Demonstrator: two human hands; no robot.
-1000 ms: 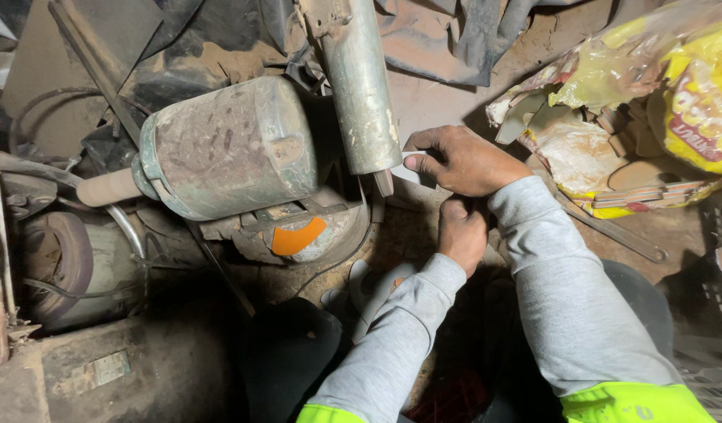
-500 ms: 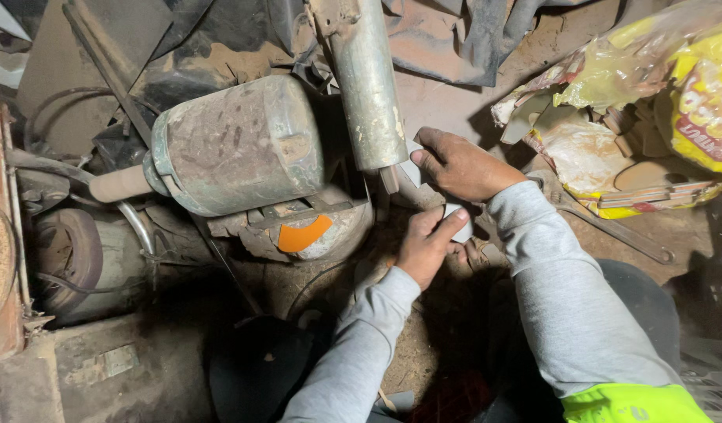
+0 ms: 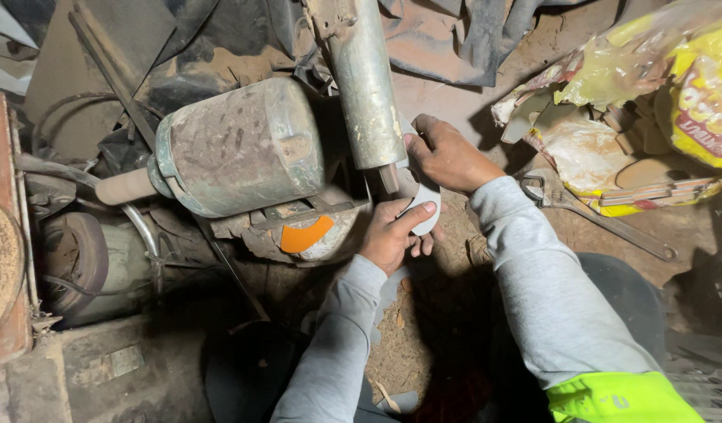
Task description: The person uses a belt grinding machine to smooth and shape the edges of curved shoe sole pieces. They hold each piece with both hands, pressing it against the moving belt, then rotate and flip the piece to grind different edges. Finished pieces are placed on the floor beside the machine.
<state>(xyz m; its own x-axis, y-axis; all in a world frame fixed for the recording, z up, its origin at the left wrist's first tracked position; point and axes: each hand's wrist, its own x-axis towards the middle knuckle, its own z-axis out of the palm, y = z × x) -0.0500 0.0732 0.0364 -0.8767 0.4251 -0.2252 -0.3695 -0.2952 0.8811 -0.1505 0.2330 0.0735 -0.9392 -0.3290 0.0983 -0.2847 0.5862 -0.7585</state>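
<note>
The person is working low over a dirt floor [image 3: 423, 345] with both hands at the base of a worn metal tube [image 3: 365, 86] that is hanging down beside a dented, drum-shaped motor housing [image 3: 235, 149]. The left hand [image 3: 392, 235] is pinching a flat, pale grey curved piece [image 3: 423, 205], thumb lying across its face and fingers curled under it, and the piece is sitting just below the tube's lower end. The right hand [image 3: 447, 157] is closing around the upper edge of the same piece, right beside the tube; whether its fingers are pressing tight cannot be told. Both arms are wearing grey sleeves, the right one ending in a bright yellow-green cuff [image 3: 619, 395]. An orange wedge [image 3: 306, 235] is showing under the housing, just left of the left hand. A long wrench [image 3: 604, 223] is lying on the floor near the right forearm, with crumpled yellow bags [image 3: 690, 102] beyond it toward the far right.
</note>
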